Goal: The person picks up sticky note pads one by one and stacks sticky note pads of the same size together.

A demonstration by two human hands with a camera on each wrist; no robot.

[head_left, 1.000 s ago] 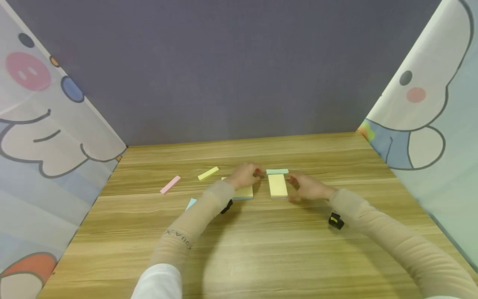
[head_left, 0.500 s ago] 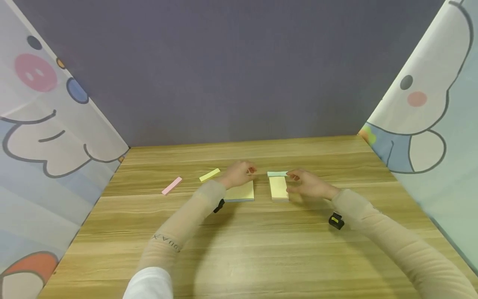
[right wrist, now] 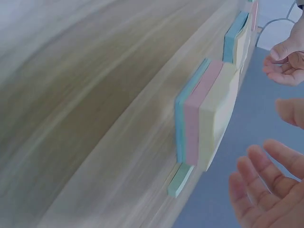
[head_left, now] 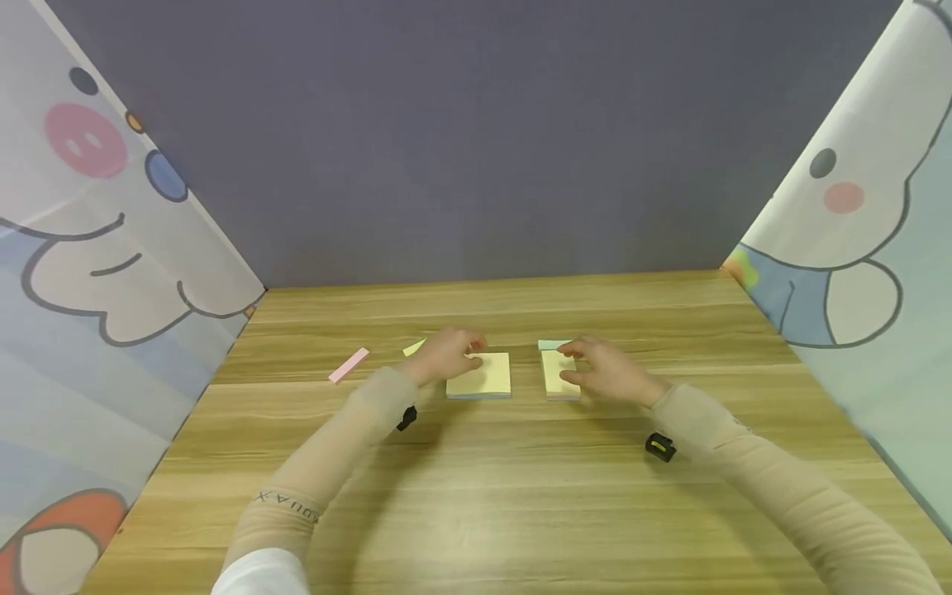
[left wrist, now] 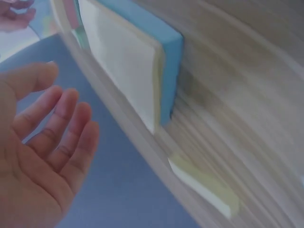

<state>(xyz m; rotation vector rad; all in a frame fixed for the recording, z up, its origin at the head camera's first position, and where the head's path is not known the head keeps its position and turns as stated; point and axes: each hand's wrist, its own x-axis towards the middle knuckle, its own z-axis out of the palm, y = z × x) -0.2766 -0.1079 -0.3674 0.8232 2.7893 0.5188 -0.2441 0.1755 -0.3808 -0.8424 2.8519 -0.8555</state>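
In the head view, can see the wide yellow pad (head_left: 483, 382) lying flat on the wooden worktop (head_left: 476, 504), with the narrow yellow pad (head_left: 556, 385) apart from it at three o'clock. Find the left hand (head_left: 445, 354) by the wide pad's ten o'clock corner, and the right hand (head_left: 611, 370) overlapping the narrow pad from three o'clock. Note the green strip (head_left: 550, 345) at the narrow pad's twelve o'clock, the yellow strip (head_left: 413, 348) partly hidden behind the left hand, and the pink strip (head_left: 348, 364) farther out at nine o'clock. In the left wrist view, softly blurred, see relaxed, gently bent left fingers holding nothing, with the wide pad towards half past one, seemingly apart from them and showing a blue lower layer. In the right wrist view, see loosely spread right fingers, also holding nothing, at the narrow pad's five o'clock. Can count blue, pink and yellow among its layers, with the green strip at seven o'clock.
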